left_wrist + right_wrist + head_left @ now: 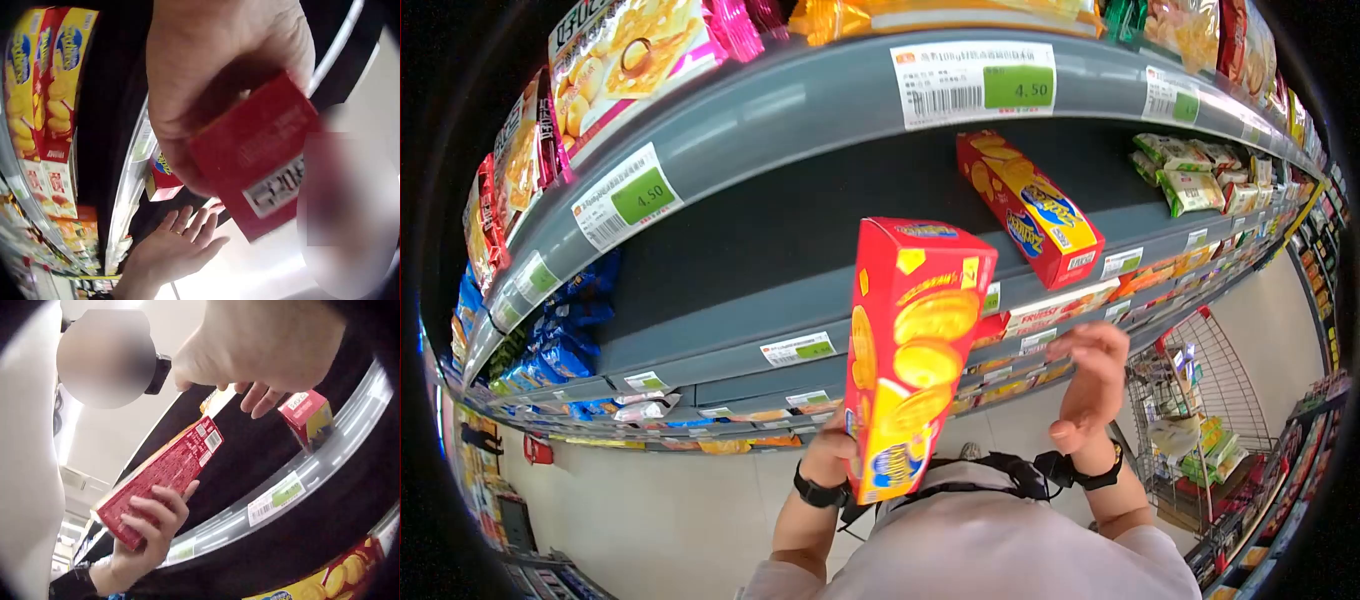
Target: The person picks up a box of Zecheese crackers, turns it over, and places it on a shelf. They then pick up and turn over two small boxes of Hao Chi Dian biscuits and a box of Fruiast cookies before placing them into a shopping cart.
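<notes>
A tall red and yellow biscuit box stands upright in front of the person's chest, round biscuits printed on its side. My left hand grips it near its lower end, and the left wrist view shows the red end of the box with fingers around it. In the right wrist view, the left fingers lie across the box's text-covered side. My right hand is raised beside the shelf with nothing in it, fingers loosely extended. A second biscuit box lies on the dark shelf, its end at the front edge.
The curved shelf edge above carries price tags and bagged snacks. Blue packets lie at the left, green and white packs at the right. A shopping cart with goods stands at right in the aisle.
</notes>
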`<state>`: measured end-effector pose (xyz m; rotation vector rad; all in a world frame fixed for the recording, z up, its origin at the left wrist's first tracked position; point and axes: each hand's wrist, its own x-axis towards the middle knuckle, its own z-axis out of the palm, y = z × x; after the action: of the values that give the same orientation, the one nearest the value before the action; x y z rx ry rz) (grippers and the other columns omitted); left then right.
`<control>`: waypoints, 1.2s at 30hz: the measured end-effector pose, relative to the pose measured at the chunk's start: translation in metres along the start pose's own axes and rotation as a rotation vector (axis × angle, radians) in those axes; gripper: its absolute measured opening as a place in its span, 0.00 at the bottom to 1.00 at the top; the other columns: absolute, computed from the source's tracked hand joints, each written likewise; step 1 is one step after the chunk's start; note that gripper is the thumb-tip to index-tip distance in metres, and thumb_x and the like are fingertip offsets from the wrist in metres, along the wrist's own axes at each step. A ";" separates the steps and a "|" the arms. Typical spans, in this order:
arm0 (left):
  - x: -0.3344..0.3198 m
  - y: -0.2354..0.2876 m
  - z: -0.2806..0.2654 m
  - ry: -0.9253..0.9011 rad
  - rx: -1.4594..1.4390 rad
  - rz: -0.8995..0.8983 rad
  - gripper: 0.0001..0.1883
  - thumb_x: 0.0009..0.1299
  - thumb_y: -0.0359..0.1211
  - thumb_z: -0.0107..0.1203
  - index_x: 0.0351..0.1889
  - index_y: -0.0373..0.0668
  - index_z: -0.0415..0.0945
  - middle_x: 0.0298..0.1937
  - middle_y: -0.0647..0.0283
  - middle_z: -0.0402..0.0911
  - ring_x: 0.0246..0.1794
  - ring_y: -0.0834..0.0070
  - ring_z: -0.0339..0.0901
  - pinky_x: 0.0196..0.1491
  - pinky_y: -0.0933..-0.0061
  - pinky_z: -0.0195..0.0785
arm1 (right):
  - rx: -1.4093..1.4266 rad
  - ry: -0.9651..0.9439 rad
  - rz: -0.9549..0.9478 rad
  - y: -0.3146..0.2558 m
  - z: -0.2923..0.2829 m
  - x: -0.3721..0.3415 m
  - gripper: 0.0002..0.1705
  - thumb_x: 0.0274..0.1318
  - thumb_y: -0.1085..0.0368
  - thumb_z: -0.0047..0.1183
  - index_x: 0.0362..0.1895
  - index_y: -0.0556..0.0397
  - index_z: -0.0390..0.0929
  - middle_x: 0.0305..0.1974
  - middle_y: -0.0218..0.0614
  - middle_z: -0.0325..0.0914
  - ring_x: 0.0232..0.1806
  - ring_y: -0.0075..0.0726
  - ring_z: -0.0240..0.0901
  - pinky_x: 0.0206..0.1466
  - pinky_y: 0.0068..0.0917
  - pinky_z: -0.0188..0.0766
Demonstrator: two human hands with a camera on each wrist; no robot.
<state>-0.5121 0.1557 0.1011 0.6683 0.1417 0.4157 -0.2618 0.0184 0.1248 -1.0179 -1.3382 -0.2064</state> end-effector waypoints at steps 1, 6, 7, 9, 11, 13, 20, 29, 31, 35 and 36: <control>-0.003 -0.014 0.009 0.273 0.058 0.108 0.47 0.52 0.60 0.58 0.64 0.37 0.62 0.51 0.45 0.77 0.46 0.53 0.78 0.48 0.55 0.73 | 0.059 0.041 -0.017 -0.001 -0.001 0.003 0.42 0.47 0.37 0.61 0.54 0.60 0.69 0.53 0.51 0.63 0.46 0.43 0.72 0.48 0.35 0.72; 0.003 -0.037 -0.059 -0.031 -0.097 -0.005 0.31 0.70 0.59 0.38 0.49 0.39 0.72 0.20 0.47 0.74 0.14 0.64 0.71 0.17 0.70 0.59 | 0.233 -0.042 -0.012 -0.017 -0.004 0.019 0.50 0.39 0.35 0.67 0.57 0.58 0.66 0.54 0.55 0.66 0.45 0.44 0.73 0.44 0.35 0.73; -0.002 -0.044 -0.070 0.056 -0.184 -0.065 0.29 0.71 0.57 0.38 0.49 0.41 0.74 0.20 0.49 0.75 0.14 0.67 0.71 0.17 0.72 0.58 | 0.237 -0.032 0.002 -0.019 -0.004 0.020 0.50 0.39 0.35 0.67 0.57 0.58 0.66 0.54 0.55 0.66 0.45 0.44 0.73 0.44 0.35 0.73; 0.019 -0.046 -0.059 -0.296 -0.173 -0.113 0.24 0.72 0.53 0.42 0.51 0.47 0.76 0.25 0.47 0.79 0.16 0.66 0.75 0.18 0.72 0.63 | 0.219 -0.224 -0.077 -0.022 -0.002 0.024 0.47 0.40 0.40 0.69 0.57 0.58 0.67 0.49 0.54 0.73 0.43 0.45 0.75 0.43 0.33 0.73; 0.042 -0.057 -0.050 -0.902 -0.617 -0.300 0.21 0.71 0.51 0.47 0.55 0.52 0.76 0.32 0.43 0.82 0.20 0.65 0.79 0.23 0.74 0.70 | 0.219 -0.215 -0.068 -0.026 0.003 0.024 0.42 0.42 0.44 0.69 0.54 0.58 0.70 0.44 0.50 0.78 0.39 0.44 0.77 0.39 0.31 0.73; 0.069 -0.061 -0.046 -1.154 -0.670 -0.409 0.22 0.72 0.49 0.48 0.59 0.51 0.73 0.37 0.40 0.82 0.27 0.63 0.83 0.27 0.74 0.74 | 0.137 -0.261 -0.071 -0.026 0.001 0.021 0.39 0.41 0.44 0.69 0.51 0.58 0.73 0.42 0.47 0.80 0.36 0.42 0.78 0.35 0.28 0.72; 0.019 -0.039 -0.061 -0.187 0.097 -0.145 0.36 0.56 0.41 0.67 0.57 0.26 0.69 0.54 0.52 0.78 0.52 0.68 0.75 0.59 0.71 0.64 | 0.149 -0.444 0.388 -0.028 -0.026 0.027 0.47 0.38 0.37 0.68 0.56 0.57 0.73 0.41 0.40 0.79 0.36 0.37 0.77 0.35 0.27 0.71; 0.033 -0.004 -0.066 0.099 0.181 -0.537 0.30 0.59 0.36 0.58 0.57 0.24 0.70 0.55 0.43 0.76 0.54 0.61 0.76 0.62 0.63 0.64 | 0.290 -0.679 0.868 0.024 -0.055 -0.025 0.45 0.36 0.65 0.74 0.63 0.53 0.67 0.53 0.40 0.76 0.54 0.36 0.74 0.56 0.33 0.72; 0.027 -0.006 -0.077 0.058 0.232 -0.511 0.34 0.64 0.42 0.57 0.61 0.25 0.65 0.61 0.44 0.71 0.60 0.62 0.71 0.65 0.62 0.61 | 0.295 -0.647 0.879 0.037 -0.051 -0.034 0.44 0.37 0.65 0.73 0.62 0.53 0.68 0.54 0.39 0.75 0.55 0.36 0.73 0.56 0.33 0.72; 0.015 -0.004 -0.105 -0.132 0.059 -0.191 0.41 0.67 0.45 0.59 0.71 0.35 0.51 0.70 0.55 0.60 0.69 0.68 0.59 0.68 0.64 0.56 | 0.019 -0.733 0.820 0.037 -0.038 -0.017 0.40 0.39 0.64 0.71 0.60 0.53 0.69 0.55 0.41 0.73 0.55 0.41 0.72 0.54 0.35 0.72; 0.011 0.005 -0.089 -0.030 0.385 -0.122 0.43 0.62 0.37 0.64 0.71 0.37 0.51 0.69 0.57 0.61 0.68 0.69 0.60 0.68 0.65 0.56 | -0.050 -0.737 0.646 0.037 -0.029 -0.015 0.38 0.40 0.64 0.70 0.59 0.53 0.71 0.54 0.43 0.73 0.56 0.47 0.70 0.57 0.38 0.68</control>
<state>-0.5264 0.2150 0.0350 1.0388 0.2362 0.2617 -0.2211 0.0131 0.0971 -1.5969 -1.5610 0.6854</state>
